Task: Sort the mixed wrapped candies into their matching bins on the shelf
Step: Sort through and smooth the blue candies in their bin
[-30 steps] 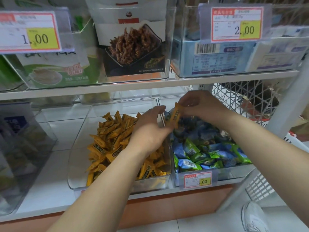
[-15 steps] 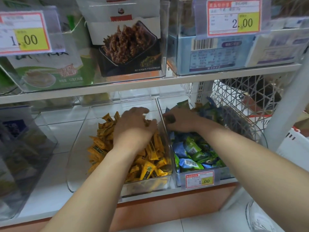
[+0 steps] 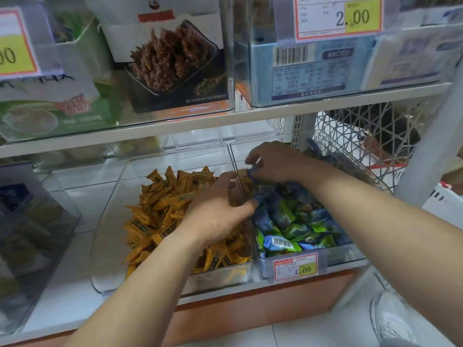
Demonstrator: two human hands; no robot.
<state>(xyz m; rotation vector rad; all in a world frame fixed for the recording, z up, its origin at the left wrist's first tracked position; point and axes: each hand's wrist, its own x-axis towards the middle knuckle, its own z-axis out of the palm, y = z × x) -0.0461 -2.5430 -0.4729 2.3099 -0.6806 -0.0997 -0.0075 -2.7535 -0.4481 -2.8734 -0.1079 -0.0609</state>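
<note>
Nearest, at 6 o'clock of the view, a 1.00 price tag (image 3: 295, 267) hangs on the front wall of the right bin (image 3: 338, 256), a clear tub filled with blue and green candies (image 3: 295, 221). Touching it at its 9 o'clock stands the left bin (image 3: 105, 246), also clear, heaped with yellow candies (image 3: 162, 209).

The left hand (image 3: 218, 214) hovers over the right side of the yellow heap. Its fingers are loosely spread toward 1 o'clock and hold nothing, and its thumb reaches across the wall between the 2 bins to the blue wrappers.

Just beyond, at 1 o'clock of the left hand, the right hand (image 3: 278, 161) is over the back of the right bin. Its fingertips are pinched on 1 stray yellow candy (image 3: 244, 175), which sits right at the dividing wall, above the blue and green pile and close to the left hand's fingertips.

Farther back, at 3 o'clock of the right hand, is a white mesh basket (image 3: 350, 136). Above everything, at 12 o'clock, the upper shelf (image 3: 225, 118) carries a snack box (image 3: 172, 53) and a 2.00 price tag (image 3: 338, 18).
</note>
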